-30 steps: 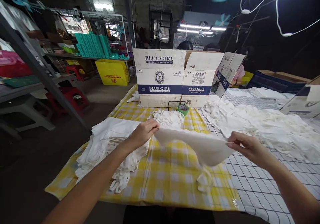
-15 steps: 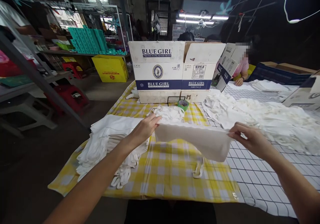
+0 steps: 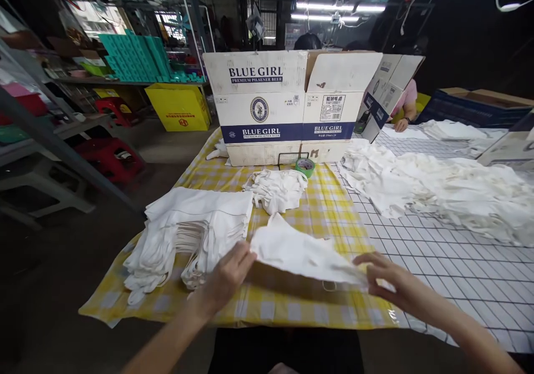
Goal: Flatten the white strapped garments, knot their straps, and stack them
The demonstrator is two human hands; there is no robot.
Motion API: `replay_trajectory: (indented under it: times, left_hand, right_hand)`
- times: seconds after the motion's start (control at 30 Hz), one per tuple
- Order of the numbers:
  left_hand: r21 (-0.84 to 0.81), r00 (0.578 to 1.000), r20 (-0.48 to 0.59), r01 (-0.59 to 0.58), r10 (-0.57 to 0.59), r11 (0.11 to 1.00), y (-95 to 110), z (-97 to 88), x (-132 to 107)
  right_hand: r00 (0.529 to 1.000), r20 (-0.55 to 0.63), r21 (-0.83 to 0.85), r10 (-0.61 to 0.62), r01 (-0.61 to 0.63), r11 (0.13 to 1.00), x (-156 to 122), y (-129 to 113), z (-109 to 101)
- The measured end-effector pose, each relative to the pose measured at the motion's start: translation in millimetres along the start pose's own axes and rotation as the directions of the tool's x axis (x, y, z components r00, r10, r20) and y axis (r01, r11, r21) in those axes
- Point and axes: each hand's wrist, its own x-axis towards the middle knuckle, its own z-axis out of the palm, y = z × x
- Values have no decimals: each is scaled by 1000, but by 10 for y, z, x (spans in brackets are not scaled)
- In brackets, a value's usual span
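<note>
A thin white cloth piece [image 3: 302,251] is stretched between my hands, low over the yellow checked tablecloth. My left hand [image 3: 231,268] pinches its left corner. At the right end, my right hand [image 3: 394,282] has its thumb and fingers around the corner; motion blurs them slightly. A thin white loop [image 3: 329,286] shows below the cloth's near edge. Left of the cloth lies a stack of white cloth pieces [image 3: 200,210] with straps hanging toward me. Just beyond it sits a small heap of white cloth [image 3: 278,189].
A Blue Girl beer carton [image 3: 262,109] stands at the back, with a green tape roll [image 3: 305,166] before it. A long pile of white cloth [image 3: 442,196] covers the right side. Behind another carton [image 3: 386,93], a co-worker's hand [image 3: 401,124] rests on the table.
Both hands have come down and nearer to me with the cloth, the left one also moving left. The cloth hung from its upper edge; now it lies flatter, its far part pointing away.
</note>
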Motion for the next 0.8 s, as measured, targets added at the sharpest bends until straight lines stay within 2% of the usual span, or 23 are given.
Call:
replay_trajectory:
  times: [0.1,0.2,0.27,0.33,0.47,0.57,0.67,0.8]
  left_hand:
    - [-44,986,156,67,-59,997,135,351,-458]
    - [-97,966,219,160,-135,982,242,530,-676]
    - [-119,958,199,235,-209,965,277,582,-715]
    - [-129,944,153,312,-291,941,279,626,-718]
    - [-191,918,83,397,-388,898,209,725,-730]
    - [-239,913,94,407,-396,882,140,748,-749]
    - [-270,903,144,430,-405,862,106,696,-730]
    - [-302,872,162,490,-462,818,131,583,-608]
  right_hand:
    - [994,97,20,51,-53,998,4,83,317]
    - [998,-6,-11,64,-64,998,192,18,469]
    - [995,-104,-49,12,-17,999,428,-130,599]
    - [986,-136,-96,-92,79,992,720,-325,819]
    - [947,-26,-266,-321,303,915,1258,-675,1412]
    - [935,34,-375,-353,339,863,1469,-788,1717]
    - [950,19,-427,-312,290,856,1510,-778,1782]
    - [960,-70,-469,-273,210,858,1396,-762,1708]
